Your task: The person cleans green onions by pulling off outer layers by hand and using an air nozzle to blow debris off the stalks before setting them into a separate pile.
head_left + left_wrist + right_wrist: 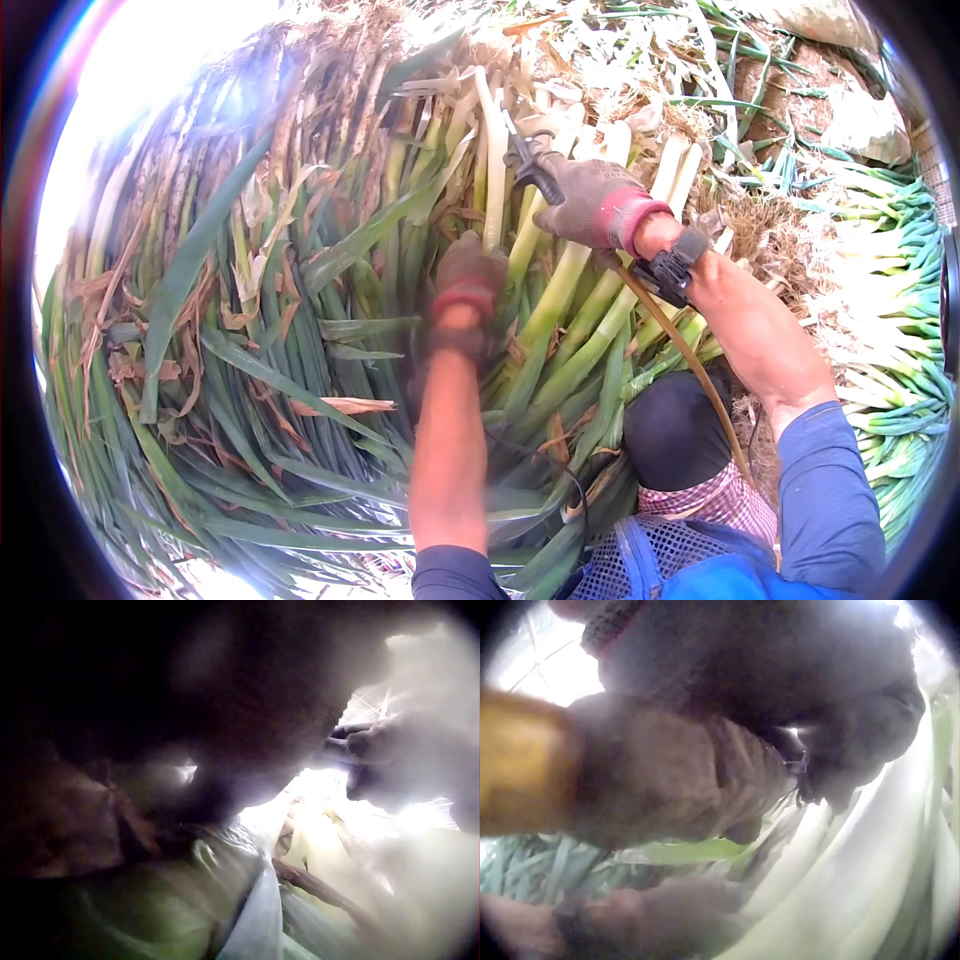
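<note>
My gloved right hand [595, 200] grips a black air blow gun [538, 172] with a thin silver nozzle, its tip beside the pale stalks. From below that hand a yellowish hose [690, 350] runs down toward my body. My gloved left hand [468, 275], blurred, holds a leek [495, 165] low on its white shank, and the pale end stands up toward the nozzle. In the left wrist view the dark glove [247, 705] hides most of the hold, with pale leaves below it. The right wrist view shows the right glove [757, 682] close over white shanks [840, 877].
A thick heap of uncleaned leeks [250, 300] with brown dry leaves spreads to the left. Cleaner leeks [890, 340] lie in a row at the far right. Roots and straw litter [770, 240] lie between. A dark rounded knee [675, 430] is just below the right forearm.
</note>
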`<state>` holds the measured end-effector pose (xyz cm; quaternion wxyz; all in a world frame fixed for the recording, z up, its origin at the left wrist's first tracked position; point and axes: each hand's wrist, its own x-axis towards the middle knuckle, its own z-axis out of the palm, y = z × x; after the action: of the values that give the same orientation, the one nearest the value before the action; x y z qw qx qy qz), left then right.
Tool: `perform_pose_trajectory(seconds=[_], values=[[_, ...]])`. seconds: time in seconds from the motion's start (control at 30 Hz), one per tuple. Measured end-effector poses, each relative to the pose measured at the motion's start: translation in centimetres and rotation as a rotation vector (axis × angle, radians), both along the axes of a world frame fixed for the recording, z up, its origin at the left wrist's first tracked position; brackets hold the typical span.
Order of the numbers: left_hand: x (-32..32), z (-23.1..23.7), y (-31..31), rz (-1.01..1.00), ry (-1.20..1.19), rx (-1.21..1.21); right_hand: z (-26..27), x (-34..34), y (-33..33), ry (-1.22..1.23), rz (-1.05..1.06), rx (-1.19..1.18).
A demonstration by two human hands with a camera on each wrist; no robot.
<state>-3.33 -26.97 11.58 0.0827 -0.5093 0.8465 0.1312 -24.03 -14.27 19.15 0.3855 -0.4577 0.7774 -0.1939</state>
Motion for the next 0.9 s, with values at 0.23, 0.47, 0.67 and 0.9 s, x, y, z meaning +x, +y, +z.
perform_pose_trajectory(seconds=[0.23, 0.47, 0.67, 0.9], values=[[1.1, -0.8, 1.7, -0.043, 0.154, 0.167, -1.1, 1.2, 3.3, 0.037, 0.111, -0.010], [2.3, -2.6, 3.4, -0.135, 0.210, 0.238, 0.3, 2.8, 11.5, 0.021, 0.093, -0.033], [2.6, -0.8, 5.6, -0.102, 0.187, 0.283, 0.9, 2.3, 13.2, -0.085, 0.100, -0.077], [3.3, -2.5, 3.7, -0.084, 0.315, 0.372, -0.9, 1.4, 14.5, 0.131, -0.029, -0.287]])
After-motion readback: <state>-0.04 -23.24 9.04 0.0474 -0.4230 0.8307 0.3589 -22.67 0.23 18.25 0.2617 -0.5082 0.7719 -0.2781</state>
